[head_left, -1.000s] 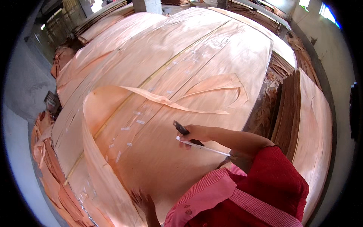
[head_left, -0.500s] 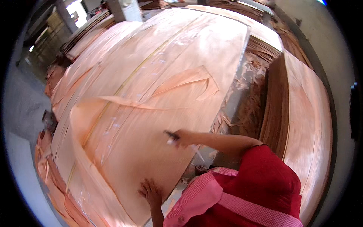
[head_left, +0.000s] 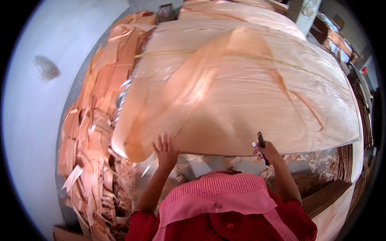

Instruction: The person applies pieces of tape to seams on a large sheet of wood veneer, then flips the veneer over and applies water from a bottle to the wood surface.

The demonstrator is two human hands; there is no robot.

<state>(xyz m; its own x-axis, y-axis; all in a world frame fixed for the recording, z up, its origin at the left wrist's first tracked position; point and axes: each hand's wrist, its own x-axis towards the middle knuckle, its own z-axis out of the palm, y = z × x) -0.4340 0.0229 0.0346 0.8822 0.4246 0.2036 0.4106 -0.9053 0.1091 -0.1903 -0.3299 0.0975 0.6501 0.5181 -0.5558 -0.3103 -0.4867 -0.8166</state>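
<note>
A large thin wood veneer sheet [head_left: 241,132] lies spread over a broad stack in front of me. One loose layer of veneer [head_left: 201,80] is lifted and buckled into a tall fold, its surface smeared by motion. My left hand [head_left: 165,152] has its fingers spread at the sheet's near edge. At the same edge, farther right, my right hand [head_left: 270,153] is closed round a dark, narrow cutter [head_left: 261,139]. A small white piece also shows by those fingers; its kind is unclear. A split curl of veneer [head_left: 307,108] lies to the right.
Torn veneer scraps [head_left: 94,148] pile up along the left, beside a pale wall [head_left: 36,120]. A yellow strip [head_left: 281,62] crosses the sheet. A pillar [head_left: 307,16] stands at the far right. Stacked dark boards [head_left: 325,197] and more scraps lie by my right arm.
My view has swung to the left, bringing the scrap pile and wall in. The lifted veneer has changed shape and stands higher. My right hand, still gripping the cutter, has come to the near edge.
</note>
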